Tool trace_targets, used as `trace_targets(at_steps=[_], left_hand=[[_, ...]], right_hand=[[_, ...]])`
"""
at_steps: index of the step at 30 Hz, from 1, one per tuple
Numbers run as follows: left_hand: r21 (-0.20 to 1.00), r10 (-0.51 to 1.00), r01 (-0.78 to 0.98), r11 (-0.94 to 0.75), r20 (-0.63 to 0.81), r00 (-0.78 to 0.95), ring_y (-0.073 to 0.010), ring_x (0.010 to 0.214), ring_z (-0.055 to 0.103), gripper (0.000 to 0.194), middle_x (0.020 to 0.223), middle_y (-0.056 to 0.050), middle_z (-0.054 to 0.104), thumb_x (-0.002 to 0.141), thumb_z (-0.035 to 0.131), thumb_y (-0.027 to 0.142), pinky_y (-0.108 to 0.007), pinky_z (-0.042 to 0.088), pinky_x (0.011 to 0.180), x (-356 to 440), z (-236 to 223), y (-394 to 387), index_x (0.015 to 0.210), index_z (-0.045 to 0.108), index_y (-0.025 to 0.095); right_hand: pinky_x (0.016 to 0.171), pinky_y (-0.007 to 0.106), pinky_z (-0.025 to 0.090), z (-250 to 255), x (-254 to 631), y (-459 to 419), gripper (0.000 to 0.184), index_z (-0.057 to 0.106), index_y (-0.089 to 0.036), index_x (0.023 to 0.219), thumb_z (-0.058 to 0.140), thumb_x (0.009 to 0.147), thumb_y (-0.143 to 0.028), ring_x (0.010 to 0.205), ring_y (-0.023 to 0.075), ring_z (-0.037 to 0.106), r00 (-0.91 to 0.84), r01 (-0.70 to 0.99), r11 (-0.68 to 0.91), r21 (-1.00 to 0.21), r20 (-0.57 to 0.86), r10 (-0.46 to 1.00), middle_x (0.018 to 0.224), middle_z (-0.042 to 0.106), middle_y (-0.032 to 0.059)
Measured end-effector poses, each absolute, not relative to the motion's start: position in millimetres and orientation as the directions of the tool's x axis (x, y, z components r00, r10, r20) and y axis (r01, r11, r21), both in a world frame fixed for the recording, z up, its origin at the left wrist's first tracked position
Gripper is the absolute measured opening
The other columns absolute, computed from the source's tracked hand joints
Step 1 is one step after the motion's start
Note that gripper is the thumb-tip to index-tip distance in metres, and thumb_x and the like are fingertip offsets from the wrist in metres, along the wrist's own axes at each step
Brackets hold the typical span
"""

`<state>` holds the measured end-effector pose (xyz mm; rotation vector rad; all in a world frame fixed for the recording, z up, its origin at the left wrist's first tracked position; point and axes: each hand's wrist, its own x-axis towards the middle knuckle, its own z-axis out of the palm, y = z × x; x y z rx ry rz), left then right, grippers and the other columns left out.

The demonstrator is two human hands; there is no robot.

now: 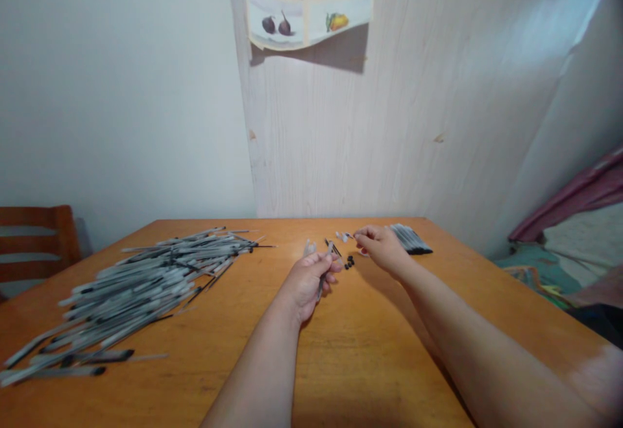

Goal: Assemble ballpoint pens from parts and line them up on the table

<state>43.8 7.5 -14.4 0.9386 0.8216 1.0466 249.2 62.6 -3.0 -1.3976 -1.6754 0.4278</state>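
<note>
My left hand is closed around a slim, translucent pen barrel with a dark part showing below the fingers. To its right, my right hand pinches thumb and fingertips together; whatever is between them is too small to make out. Small black caps lie on the table between the two hands. Just beyond them are small whitish pieces, close to the right fingertips. A neat row of pens with black ends lies behind my right hand, partly hidden by it.
A large loose heap of translucent pen parts with black ends covers the left of the wooden table. A wooden chair stands at far left. Fruit pictures hang on the wall behind. Cloth hangs at the right.
</note>
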Motion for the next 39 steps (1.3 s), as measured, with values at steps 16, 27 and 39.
trace_targets(at_steps=[16, 27, 39], left_hand=[[0.935, 0.965, -0.314, 0.168, -0.091, 0.245, -0.0046, 0.054, 0.049, 0.018, 0.08, -0.004, 0.064, 0.084, 0.063, 0.029, -0.017, 0.03, 0.048, 43.3, -18.6, 10.7, 0.094, 0.064, 0.014], [0.937, 0.965, -0.308, 0.163, -0.086, 0.249, -0.0046, 0.054, 0.048, 0.019, 0.08, -0.004, 0.063, 0.084, 0.062, 0.028, -0.017, 0.029, 0.048, 43.5, -19.6, 11.4, 0.096, 0.063, 0.014], [0.942, 0.965, -0.292, 0.166, -0.094, 0.245, -0.0052, 0.055, 0.049, 0.022, 0.08, -0.004, 0.063, 0.081, 0.065, 0.032, -0.017, 0.029, 0.049, 44.4, -21.9, 12.8, 0.095, 0.063, 0.015]], right_hand=[[0.068, 0.024, 0.039, -47.7, 258.5, 70.8, 0.023, 0.074, -0.02, 0.083, 0.055, 0.071, -0.013, 0.08, 0.0173, 0.061, -0.108, 0.824, 0.19, -0.534, 0.18, 0.978, 0.084, 0.072, 0.0037], [0.064, 0.025, 0.036, -51.7, 261.7, 73.3, 0.019, 0.071, -0.017, 0.08, 0.056, 0.069, -0.012, 0.075, 0.0168, 0.057, -0.058, 0.859, 0.142, -0.492, 0.183, 0.981, 0.079, 0.069, 0.0049], [0.053, 0.023, 0.032, -42.3, 265.5, 68.1, 0.005, 0.062, -0.017, 0.059, 0.062, 0.063, -0.015, 0.057, 0.0125, 0.049, -0.013, 0.775, 0.118, -0.62, 0.172, 0.985, 0.057, 0.058, 0.0011]])
